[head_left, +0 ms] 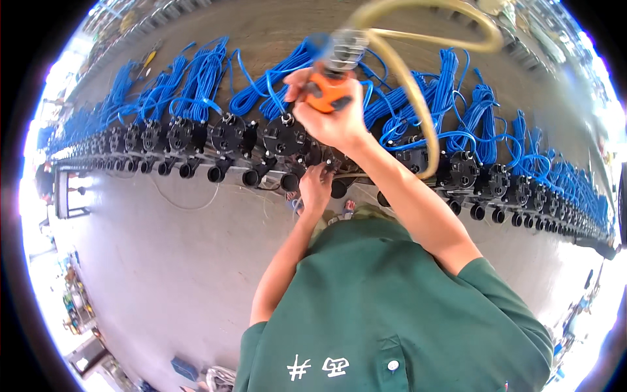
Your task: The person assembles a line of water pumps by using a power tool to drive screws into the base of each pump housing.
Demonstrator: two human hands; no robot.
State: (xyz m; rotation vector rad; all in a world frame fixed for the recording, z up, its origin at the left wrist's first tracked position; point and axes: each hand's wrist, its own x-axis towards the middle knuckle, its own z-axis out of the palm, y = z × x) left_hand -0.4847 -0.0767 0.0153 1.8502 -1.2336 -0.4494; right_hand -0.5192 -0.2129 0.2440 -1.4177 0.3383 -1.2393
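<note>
My right hand (333,117), raised over the far side of the row, is wrapped round the orange grip of an air tool (343,49). Its silver body is blurred. A yellowish air hose (418,108) loops above and down past my right forearm. Lower and nearer my body, my left hand (316,188) has its fingers closed together at a black motor-like unit; whatever they pinch is hidden. Just left of that hand sits another black round unit (282,135) with a short black tube pointing toward me.
Similar black units (186,136) form a long row curving off to both sides. Behind them lie bundles of blue cable (206,75) on a brown surface. A yellow-handled tool (151,57) rests at the far left. Grey floor (176,261) stretches below, with a blue box (185,368).
</note>
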